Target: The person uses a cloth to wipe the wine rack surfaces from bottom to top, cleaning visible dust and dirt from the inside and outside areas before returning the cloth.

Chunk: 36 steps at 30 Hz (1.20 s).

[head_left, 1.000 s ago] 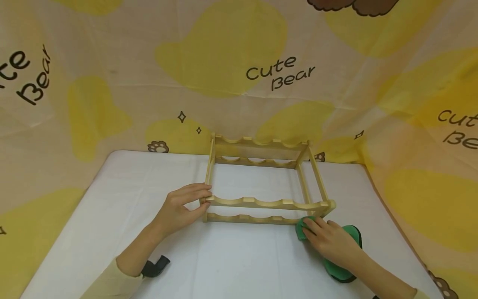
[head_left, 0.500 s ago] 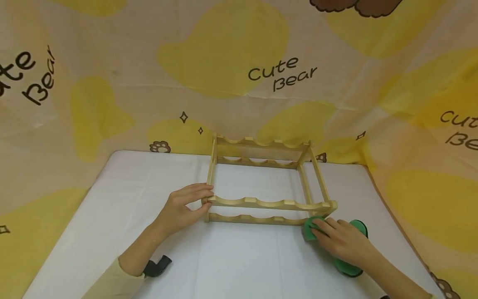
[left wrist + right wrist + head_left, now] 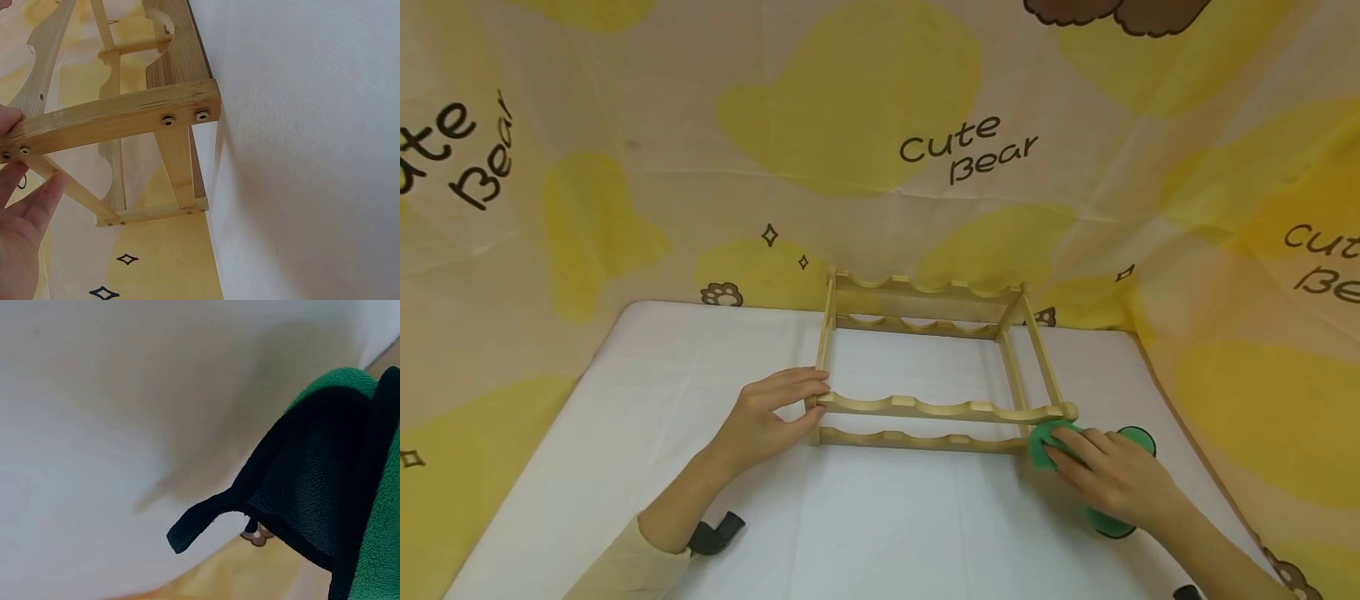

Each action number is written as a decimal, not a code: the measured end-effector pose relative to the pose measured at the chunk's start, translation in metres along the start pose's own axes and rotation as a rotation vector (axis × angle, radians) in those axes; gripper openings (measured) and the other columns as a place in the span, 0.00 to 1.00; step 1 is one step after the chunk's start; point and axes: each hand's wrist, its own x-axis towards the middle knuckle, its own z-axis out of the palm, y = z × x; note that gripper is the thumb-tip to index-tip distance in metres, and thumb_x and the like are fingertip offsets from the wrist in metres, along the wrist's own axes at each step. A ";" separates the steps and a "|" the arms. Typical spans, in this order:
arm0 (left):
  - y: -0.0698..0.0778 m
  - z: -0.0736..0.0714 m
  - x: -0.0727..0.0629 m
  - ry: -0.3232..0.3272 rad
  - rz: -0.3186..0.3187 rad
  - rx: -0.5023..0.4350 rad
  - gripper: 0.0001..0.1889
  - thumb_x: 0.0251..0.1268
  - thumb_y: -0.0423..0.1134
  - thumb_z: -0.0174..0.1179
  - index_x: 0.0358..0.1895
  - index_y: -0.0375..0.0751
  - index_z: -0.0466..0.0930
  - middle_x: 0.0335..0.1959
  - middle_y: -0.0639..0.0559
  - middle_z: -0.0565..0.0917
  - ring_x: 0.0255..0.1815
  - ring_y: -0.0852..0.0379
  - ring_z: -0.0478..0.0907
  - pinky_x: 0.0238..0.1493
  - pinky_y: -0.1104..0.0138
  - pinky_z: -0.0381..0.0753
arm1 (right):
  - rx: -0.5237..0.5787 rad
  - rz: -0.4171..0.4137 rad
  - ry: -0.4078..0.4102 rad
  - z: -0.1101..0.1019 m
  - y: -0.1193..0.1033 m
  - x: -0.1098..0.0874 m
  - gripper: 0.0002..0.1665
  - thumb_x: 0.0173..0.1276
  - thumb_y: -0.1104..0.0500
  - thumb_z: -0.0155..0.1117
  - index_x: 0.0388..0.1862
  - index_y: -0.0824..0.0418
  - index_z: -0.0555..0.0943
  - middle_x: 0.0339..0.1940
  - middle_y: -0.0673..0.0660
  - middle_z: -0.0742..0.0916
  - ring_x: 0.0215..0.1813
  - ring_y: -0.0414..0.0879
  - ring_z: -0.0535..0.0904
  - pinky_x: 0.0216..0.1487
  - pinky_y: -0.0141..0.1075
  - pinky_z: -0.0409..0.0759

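Note:
A light wooden bottle rack (image 3: 910, 407) with scalloped rails stands on the white table. My left hand (image 3: 758, 421) grips its front left corner, fingers at the side post and thumb at the front. The left wrist view shows the rack's side bar (image 3: 119, 120) with metal screws, and part of my left hand (image 3: 25, 234) around its upper end. At the front right corner, my right hand (image 3: 1120, 479) holds a bunched green cleaning cloth (image 3: 1051, 443) against the lower post. Black edging and a hanging loop show on the cloth (image 3: 306, 475) in the right wrist view.
Behind the white table (image 3: 880, 517) hangs a yellow patterned fabric (image 3: 850, 108), close to the rack's back. More of this fabric rises on both sides. A black strap (image 3: 717, 534) shows by the left sleeve.
My right hand has moved to the right and slightly up with the cloth, from the lower front rail to the right corner post. The left hand keeps its hold on the rack.

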 end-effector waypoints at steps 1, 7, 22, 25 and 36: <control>0.000 0.000 0.000 -0.001 0.000 0.002 0.21 0.46 0.18 0.74 0.47 0.37 0.90 0.49 0.42 0.90 0.54 0.42 0.87 0.64 0.71 0.80 | -0.002 -0.002 0.013 -0.001 0.001 0.002 0.23 0.85 0.56 0.48 0.39 0.66 0.87 0.42 0.63 0.87 0.27 0.50 0.77 0.18 0.33 0.75; 0.000 0.001 0.000 -0.003 -0.005 0.002 0.21 0.46 0.18 0.74 0.47 0.37 0.90 0.50 0.42 0.90 0.54 0.42 0.87 0.64 0.71 0.80 | -0.011 -0.014 0.072 -0.007 0.002 0.013 0.22 0.83 0.58 0.50 0.36 0.67 0.87 0.39 0.63 0.88 0.24 0.50 0.75 0.16 0.32 0.72; 0.001 0.000 -0.001 0.004 0.000 0.001 0.21 0.46 0.17 0.73 0.47 0.36 0.90 0.50 0.42 0.90 0.54 0.42 0.87 0.63 0.71 0.81 | -0.014 -0.012 0.102 0.000 0.000 0.027 0.23 0.85 0.56 0.51 0.36 0.67 0.87 0.39 0.64 0.88 0.25 0.51 0.77 0.16 0.35 0.75; 0.002 -0.001 0.000 0.000 -0.007 -0.005 0.21 0.47 0.18 0.73 0.47 0.35 0.90 0.50 0.42 0.90 0.54 0.42 0.86 0.63 0.70 0.81 | -0.010 -0.019 0.109 0.003 0.000 0.031 0.22 0.85 0.57 0.52 0.36 0.67 0.88 0.39 0.64 0.88 0.25 0.51 0.78 0.16 0.33 0.74; 0.000 0.000 -0.001 0.003 0.001 -0.006 0.21 0.47 0.18 0.73 0.47 0.36 0.90 0.50 0.42 0.90 0.54 0.42 0.87 0.64 0.70 0.80 | 0.018 -0.055 0.121 0.017 -0.003 0.043 0.19 0.81 0.59 0.54 0.38 0.66 0.89 0.40 0.63 0.89 0.28 0.52 0.80 0.21 0.36 0.79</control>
